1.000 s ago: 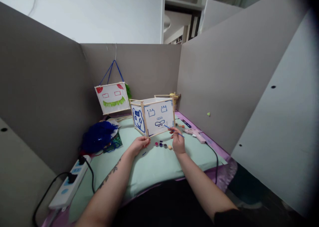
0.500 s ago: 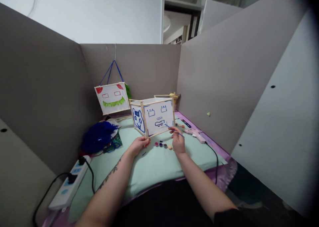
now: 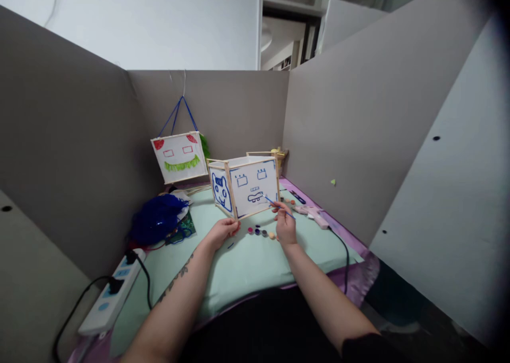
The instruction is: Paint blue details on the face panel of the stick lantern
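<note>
The brush [image 3: 271, 200] has shifted slightly since the earlier frame, its tip now a little farther right along the blue mouth drawn on the paper lantern [image 3: 244, 197]; the lantern itself stays in place. The right hand [image 3: 286, 226] is mostly closed, its fingers pinching the brush like a pen, with the tip at the front panel; whether the bristles touch the paper is too small to tell. The left hand [image 3: 223, 232] is also nearly closed, thumb and fingers gripping the lantern's wooden frame at the bottom of its front corner. The lantern sits tilted above the pale green cover [image 3: 239, 272], showing 2 decorated sides: a face with 2 rectangular eyes, and a blue animal head. Small paint pots [image 3: 257, 231] stand in a row between the hands. Behind, at left, a 2nd lantern [image 3: 179, 151] hangs from blue cords; a pink glue gun [image 3: 319, 219] lies right of the right hand.
</note>
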`<action>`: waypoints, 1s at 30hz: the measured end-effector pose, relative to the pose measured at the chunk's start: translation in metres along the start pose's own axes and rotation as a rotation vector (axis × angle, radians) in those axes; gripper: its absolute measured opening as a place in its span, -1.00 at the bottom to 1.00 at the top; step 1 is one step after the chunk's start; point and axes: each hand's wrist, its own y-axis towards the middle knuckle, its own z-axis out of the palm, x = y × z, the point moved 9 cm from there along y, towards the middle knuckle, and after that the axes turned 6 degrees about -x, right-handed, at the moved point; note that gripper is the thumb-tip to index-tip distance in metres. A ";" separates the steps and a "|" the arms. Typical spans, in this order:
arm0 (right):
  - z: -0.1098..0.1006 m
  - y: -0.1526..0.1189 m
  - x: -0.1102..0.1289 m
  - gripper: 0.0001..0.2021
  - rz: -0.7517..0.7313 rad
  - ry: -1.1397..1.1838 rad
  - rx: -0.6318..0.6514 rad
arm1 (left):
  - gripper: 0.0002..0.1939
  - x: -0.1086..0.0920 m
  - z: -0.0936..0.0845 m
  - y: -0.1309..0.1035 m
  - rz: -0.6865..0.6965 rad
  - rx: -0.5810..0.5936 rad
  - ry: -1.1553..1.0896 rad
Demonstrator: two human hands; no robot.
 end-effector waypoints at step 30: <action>0.019 -0.022 0.025 -0.59 -0.348 -0.277 0.268 | -0.67 0.004 -0.001 0.003 0.000 0.006 -0.012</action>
